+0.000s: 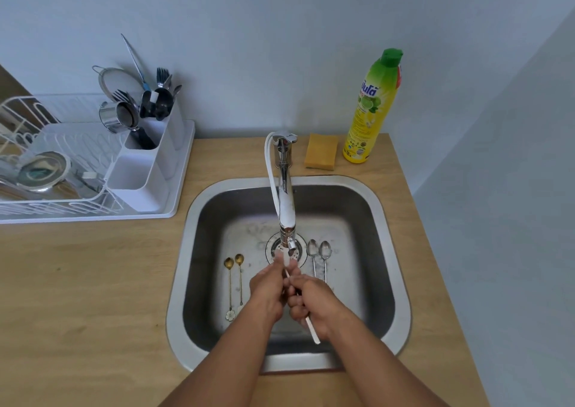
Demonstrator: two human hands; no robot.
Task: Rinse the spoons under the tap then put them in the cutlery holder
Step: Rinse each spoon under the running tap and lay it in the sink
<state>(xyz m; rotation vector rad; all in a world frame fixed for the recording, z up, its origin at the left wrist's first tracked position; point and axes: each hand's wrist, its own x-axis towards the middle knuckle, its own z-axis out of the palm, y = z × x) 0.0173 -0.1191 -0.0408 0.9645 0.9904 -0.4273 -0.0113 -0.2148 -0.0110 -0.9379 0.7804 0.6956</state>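
Observation:
Both hands meet over the steel sink (186, 251), just below the tap's spout (287, 219). My right hand (314, 304) grips the handle of a white spoon (312, 328); its bowl sits under the running water. My left hand (267, 291) holds the spoon's upper part, fingers at the bowl. Two gold spoons (234, 279) lie on the sink floor at the left, two silver spoons (319, 257) at the right. The white cutlery holder (146, 170) stands at the dish rack's right end, with forks and utensils in its back compartments.
A white dish rack (56, 170) with a steel lid and pan stands on the wooden counter at the left. Behind the sink lie a yellow sponge (321, 151) and a yellow-green dish soap bottle (371, 110). A wall closes off the right side.

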